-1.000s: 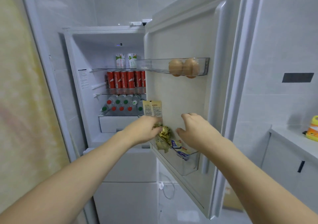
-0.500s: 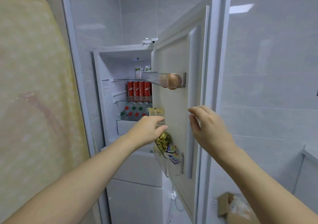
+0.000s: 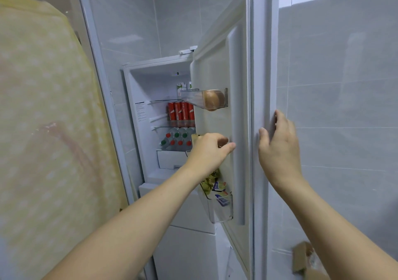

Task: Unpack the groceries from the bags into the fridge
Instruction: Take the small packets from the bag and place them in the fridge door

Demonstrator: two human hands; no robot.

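The fridge door [image 3: 261,64] stands open, seen almost edge-on. My right hand [image 3: 280,144] grips its outer edge, thumb on the edge face and fingers round the outside. My left hand [image 3: 210,149] hovers against the door's inner lining with loosely curled fingers and holds nothing I can see; a tan packet [image 3: 195,138] peeks out behind it. Below it, the lower door bin [image 3: 224,213] holds gold-wrapped packets [image 3: 209,184] and blue-and-white packets [image 3: 221,200]. Eggs [image 3: 211,101] lie in the upper door tray [image 3: 191,95].
Inside the fridge are cartons [image 3: 181,86] on top, red cans [image 3: 181,110] below them, bottles with red and green caps [image 3: 176,139] and a white drawer [image 3: 170,158]. A yellow dotted cloth [image 3: 43,129] fills the left. A brown cardboard box [image 3: 303,260] sits low on the right.
My right hand left the lower door bin and moved right and up onto the door's outer edge. The door now appears more edge-on. My left hand rose slightly above the packets.
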